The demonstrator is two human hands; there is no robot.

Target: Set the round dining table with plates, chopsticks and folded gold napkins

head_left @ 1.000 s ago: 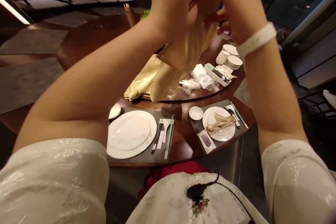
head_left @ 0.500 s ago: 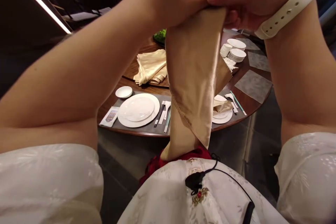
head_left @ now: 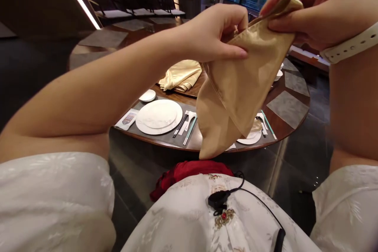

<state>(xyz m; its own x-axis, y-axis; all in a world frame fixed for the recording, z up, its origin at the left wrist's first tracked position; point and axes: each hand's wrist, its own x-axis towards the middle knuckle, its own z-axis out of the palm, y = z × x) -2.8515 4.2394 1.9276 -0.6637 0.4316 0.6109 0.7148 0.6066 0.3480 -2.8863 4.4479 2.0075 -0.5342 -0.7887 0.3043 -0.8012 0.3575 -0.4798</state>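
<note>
Dark flooring (head_left: 130, 177) surrounds one wooden table (head_left: 194, 138). Nearest, right of centre, one gold napkin (head_left: 248, 82) hangs from two hands: left hand (head_left: 220, 33) pinching its upper edge, right hand (head_left: 319, 10) pinching its top corner. Left of centre beyond sit two stacked plates (head_left: 156, 115), one bowl (head_left: 147, 95), then overlapping gold cloths (head_left: 184, 74).

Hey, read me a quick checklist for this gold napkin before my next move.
1. Left hand on the gold napkin: ok, thumb on its near face.
2. Right hand on its top edge: ok, pinched.
3. Wristband clear of the cloth: ok.
4. Lower end gathered: not ok, hanging loose.
5. Inner folds neat: cannot tell, hidden.
6. Smaller plate on the larger plate: ok.
</note>
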